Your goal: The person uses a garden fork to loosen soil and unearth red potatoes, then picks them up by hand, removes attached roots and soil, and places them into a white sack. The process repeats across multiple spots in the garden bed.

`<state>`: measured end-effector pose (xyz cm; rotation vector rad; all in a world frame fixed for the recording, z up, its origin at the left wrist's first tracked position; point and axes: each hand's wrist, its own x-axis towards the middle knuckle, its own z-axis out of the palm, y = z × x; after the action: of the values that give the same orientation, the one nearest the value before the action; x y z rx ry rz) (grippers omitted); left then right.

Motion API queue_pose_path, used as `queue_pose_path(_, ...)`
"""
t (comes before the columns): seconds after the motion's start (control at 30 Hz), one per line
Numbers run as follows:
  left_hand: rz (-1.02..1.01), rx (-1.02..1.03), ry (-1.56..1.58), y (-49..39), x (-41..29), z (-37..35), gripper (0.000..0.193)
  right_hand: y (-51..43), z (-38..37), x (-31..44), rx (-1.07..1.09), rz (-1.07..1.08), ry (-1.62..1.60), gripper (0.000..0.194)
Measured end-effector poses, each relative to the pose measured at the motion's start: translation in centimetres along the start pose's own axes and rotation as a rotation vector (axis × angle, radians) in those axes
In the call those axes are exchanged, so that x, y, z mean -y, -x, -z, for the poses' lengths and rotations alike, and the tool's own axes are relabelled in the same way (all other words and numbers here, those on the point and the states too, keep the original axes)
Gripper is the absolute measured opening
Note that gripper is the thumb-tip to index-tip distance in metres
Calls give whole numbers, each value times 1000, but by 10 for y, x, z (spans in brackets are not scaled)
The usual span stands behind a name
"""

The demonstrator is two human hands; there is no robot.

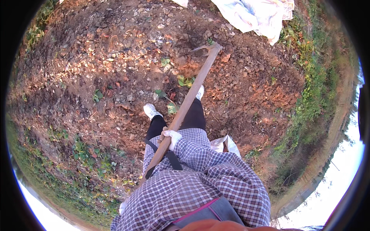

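My right hand (172, 138), in a pale glove, is wrapped around the middle of the wooden handle of a pronged hoe (192, 93). The handle slants from low left, beside my checked garment, up to the right. At its far end the curved metal prongs (203, 49) rest at or just above the loose, stony soil (179, 62); contact is unclear. Of my left hand (122, 207), only a bit of pale glove shows at the lower left, past the checked sleeve. Its fingers and the handle's near end are hidden.
White sacks (254, 20) lie on the ground ahead, and a white bag (227, 145) sits beside my right leg. My white shoes (151, 111) stand on broken soil with scattered leafy cuttings (186, 80). Green vines (307, 112) edge the right; more plants (92, 156) grow at left.
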<state>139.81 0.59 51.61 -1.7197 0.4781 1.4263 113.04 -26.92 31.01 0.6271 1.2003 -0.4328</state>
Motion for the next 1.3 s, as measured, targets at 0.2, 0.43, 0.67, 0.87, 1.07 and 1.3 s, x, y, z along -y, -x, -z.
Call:
queue_pose_path(0.2,-135,-106,-77,-34,-10,28,54,13,0,13,71,174,-11,26)
queue_pose_path(0.43,-415,-330,66,-51,-158,92,50,65,-53,133,-36,669,104,34)
queue_pose_path(0.67,-490,-237,82,-36,-243,120,51,20,-81,228,-245,678,164,20)
queue_pose_path(0.87,-121,-109,13,-52,-97,56,53,-74,-25,77,-78,354,174,15)
queue_pose_path(1.07,-40,-97,30,-20,42,-20,53,-40,28,-40,602,-177,-90,18)
queue_pose_path(1.3,-296,-293,109,-56,-23,18,52,27,-28,39,110,240,189,24)
